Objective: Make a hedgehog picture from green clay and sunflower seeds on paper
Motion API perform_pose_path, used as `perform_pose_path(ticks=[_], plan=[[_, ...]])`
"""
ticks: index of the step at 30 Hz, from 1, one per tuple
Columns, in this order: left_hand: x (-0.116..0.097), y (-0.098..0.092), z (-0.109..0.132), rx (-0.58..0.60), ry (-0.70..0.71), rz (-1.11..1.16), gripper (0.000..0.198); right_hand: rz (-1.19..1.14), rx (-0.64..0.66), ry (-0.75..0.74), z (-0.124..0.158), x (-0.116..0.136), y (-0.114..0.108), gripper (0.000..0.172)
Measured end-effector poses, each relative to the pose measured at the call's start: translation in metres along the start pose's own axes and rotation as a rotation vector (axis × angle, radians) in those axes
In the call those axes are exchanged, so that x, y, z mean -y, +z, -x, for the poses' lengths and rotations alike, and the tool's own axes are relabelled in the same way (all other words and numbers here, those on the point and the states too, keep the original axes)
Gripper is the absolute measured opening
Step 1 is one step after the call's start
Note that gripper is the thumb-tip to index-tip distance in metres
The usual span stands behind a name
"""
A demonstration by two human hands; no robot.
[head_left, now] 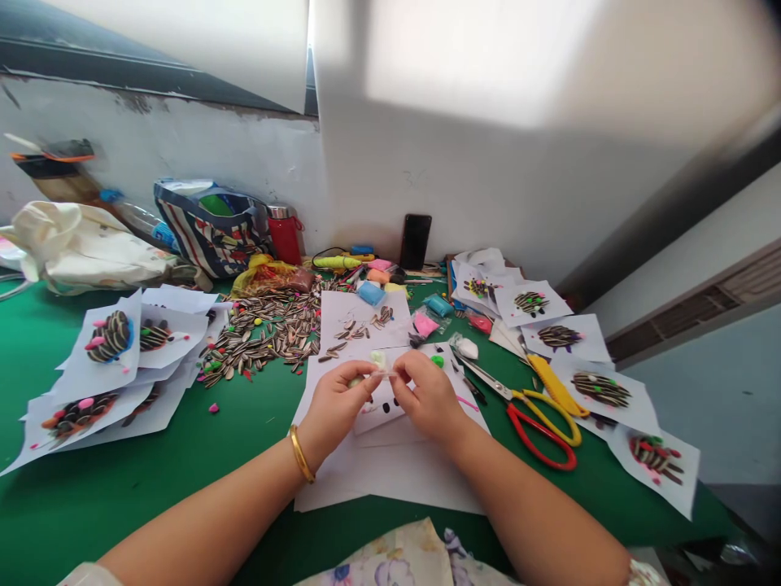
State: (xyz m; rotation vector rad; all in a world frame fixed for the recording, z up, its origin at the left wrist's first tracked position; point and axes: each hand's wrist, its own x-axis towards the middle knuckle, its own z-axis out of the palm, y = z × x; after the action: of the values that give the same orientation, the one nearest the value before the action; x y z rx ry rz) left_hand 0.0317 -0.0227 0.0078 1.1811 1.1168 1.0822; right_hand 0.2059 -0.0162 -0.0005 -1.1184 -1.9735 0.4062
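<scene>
My left hand, with a gold bangle on its wrist, pinches a small lump of pale green modelling clay, which seems to have clear wrapping around it. My right hand meets it at the fingertips, closed on the near side of the same clay. Both hands are above a small white card with dark spots, which lies on larger white paper sheets. Just beyond my right fingers sits a bright green bit of clay. My fingers partly hide the card.
A pile of sunflower seeds spreads at left. Seed-decorated cards are stacked far left, and others line the right. Scissors and a yellow-handled cutter lie right. Behind stand a phone and red flask.
</scene>
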Motion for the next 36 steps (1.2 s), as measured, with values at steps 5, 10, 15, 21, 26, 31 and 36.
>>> perform_pose_path(ticks=[5, 10, 15, 21, 26, 31, 36], plan=[[0.000, -0.001, 0.000, 0.251, -0.061, 0.224, 0.018, -0.115, -0.008, 0.099, 0.000, -0.003, 0.000, 0.004], [-0.003, 0.000, -0.002, 0.321, -0.111, 0.325, 0.016, -0.290, -0.042, 0.172, 0.003, -0.002, 0.005, 0.005], [-0.001, 0.000, -0.005, 0.251, -0.118, 0.427, 0.016, -0.553, -0.013, 0.295, 0.001, 0.003, 0.008, 0.014], [0.000, -0.005, -0.008, 0.268, -0.261, 0.563, 0.014, -0.919, 0.291, 0.349, -0.002, -0.002, 0.004, 0.019], [-0.004, -0.006, -0.006, 0.325, -0.324, 0.620, 0.013, -1.067, 0.066, 0.406, 0.001, -0.001, 0.008, 0.020], [-0.008, -0.009, -0.004, 0.336, -0.313, 0.585, 0.010, -1.220, 0.085, 0.480, 0.000, 0.005, 0.008, 0.019], [-0.009, -0.013, -0.004, 0.324, -0.244, 0.524, 0.010, -1.308, 0.227, 0.534, 0.000, 0.005, 0.005, 0.022]])
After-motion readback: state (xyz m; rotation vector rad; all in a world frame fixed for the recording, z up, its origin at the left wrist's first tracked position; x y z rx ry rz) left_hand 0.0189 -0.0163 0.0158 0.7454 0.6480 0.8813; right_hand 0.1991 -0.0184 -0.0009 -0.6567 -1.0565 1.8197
